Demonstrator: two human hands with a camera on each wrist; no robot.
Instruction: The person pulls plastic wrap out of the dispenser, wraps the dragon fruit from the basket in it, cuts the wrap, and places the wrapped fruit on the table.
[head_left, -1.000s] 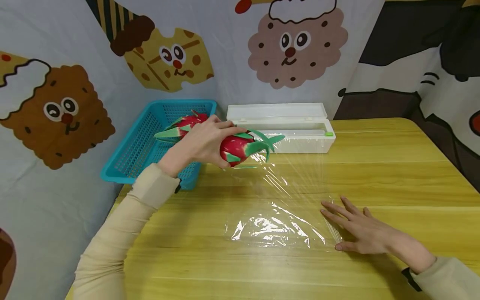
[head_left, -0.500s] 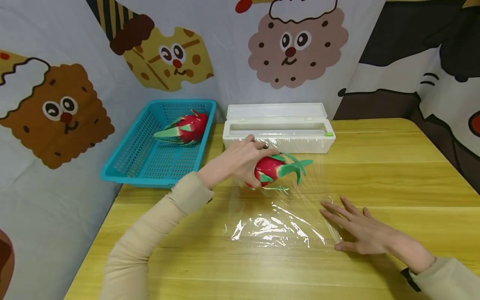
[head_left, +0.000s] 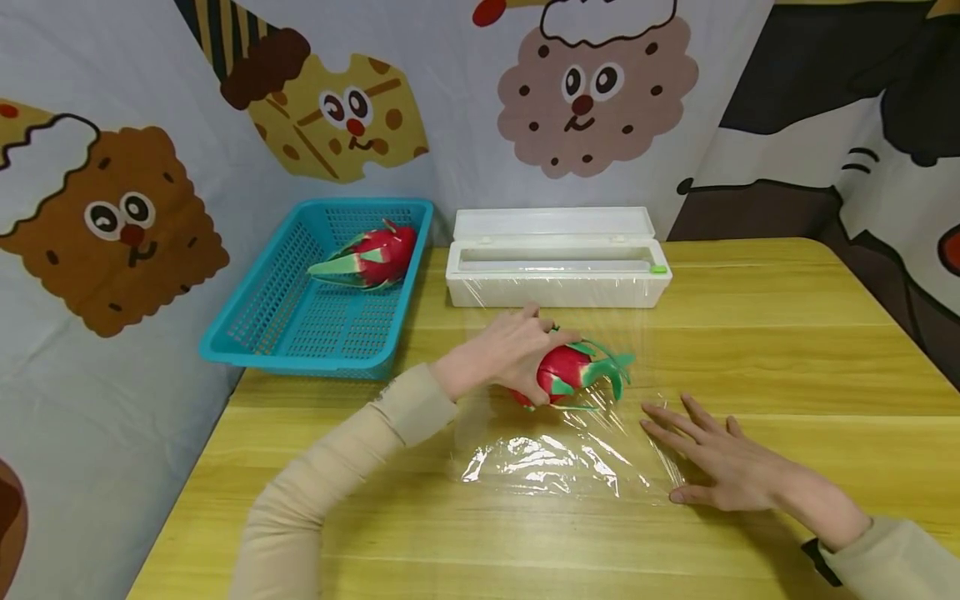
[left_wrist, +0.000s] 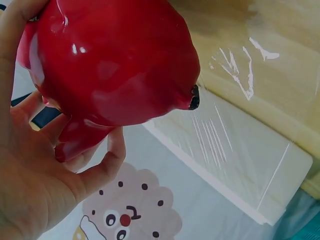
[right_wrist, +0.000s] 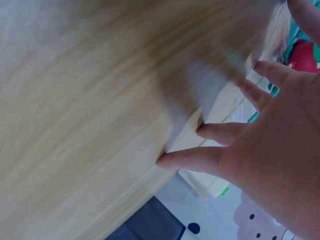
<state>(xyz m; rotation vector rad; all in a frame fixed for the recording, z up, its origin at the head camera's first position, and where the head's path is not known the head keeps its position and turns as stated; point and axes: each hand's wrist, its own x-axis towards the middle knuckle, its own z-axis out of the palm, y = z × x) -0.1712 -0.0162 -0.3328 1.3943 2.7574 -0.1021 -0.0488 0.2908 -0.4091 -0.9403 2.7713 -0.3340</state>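
Over clear film (head_left: 555, 458), glossy red dragon fruit (head_left: 564, 371), green fins, left hand (head_left: 506, 350) fingers grasping, right hand (head_left: 723, 462) fingers flat

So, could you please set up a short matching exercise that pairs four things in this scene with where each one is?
Things:
1. left hand
2. right hand
3. second dragon fruit
4. white dispenser box

Places:
A. in the blue basket
B. flat on the cling film
C. at the table's far edge, lid open
D. holding a dragon fruit

Pairs: 1-D, 2-B, 3-A, 4-C
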